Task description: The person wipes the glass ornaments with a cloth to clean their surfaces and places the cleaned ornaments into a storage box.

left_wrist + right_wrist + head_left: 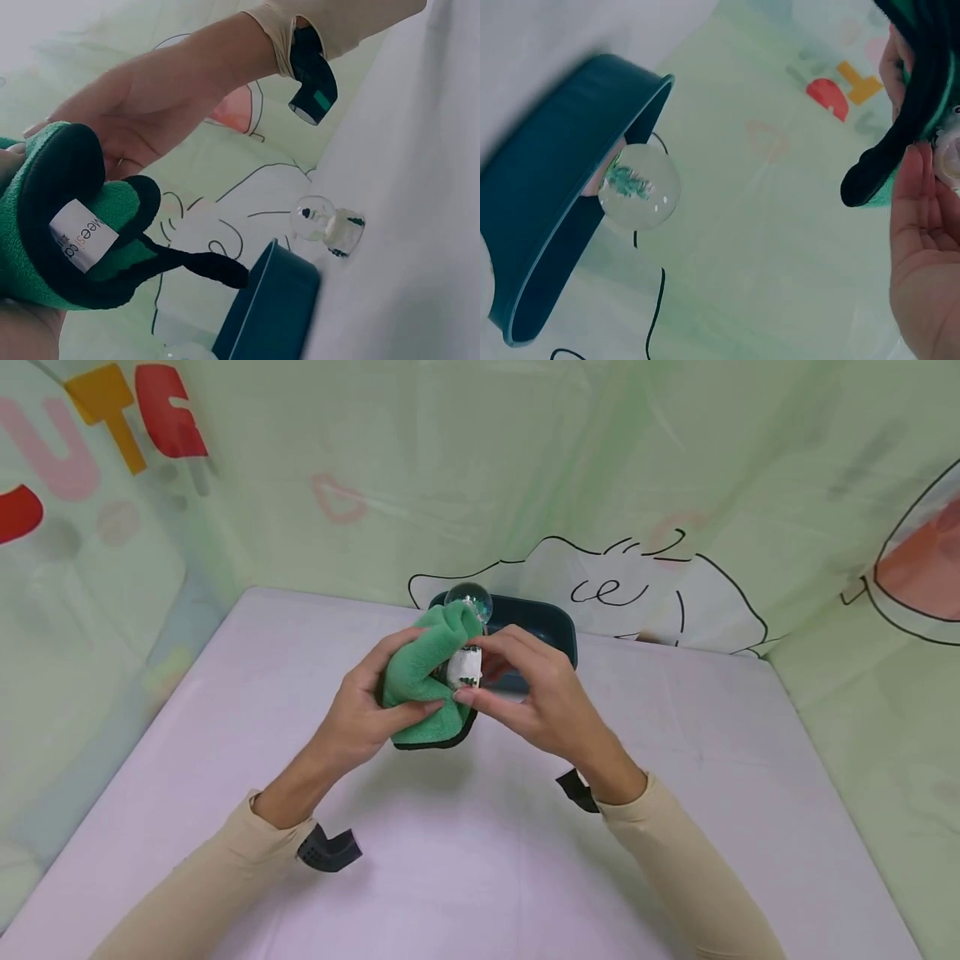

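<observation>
In the head view my left hand grips a folded green cloth with black edging, its thumb lying across the front. The cloth wraps partly round a small snow globe, whose white base with green bits shows at the fold. My right hand pinches that base between thumb and fingers. At the right edge of the right wrist view, part of its clear dome shows by the right fingertips. A white label hangs on the cloth in the left wrist view.
A dark teal bin stands behind the hands at the table's back edge. Another snow globe sits in it, dome above the rim. One more snow globe stands on the table beside the bin. A printed curtain hangs behind.
</observation>
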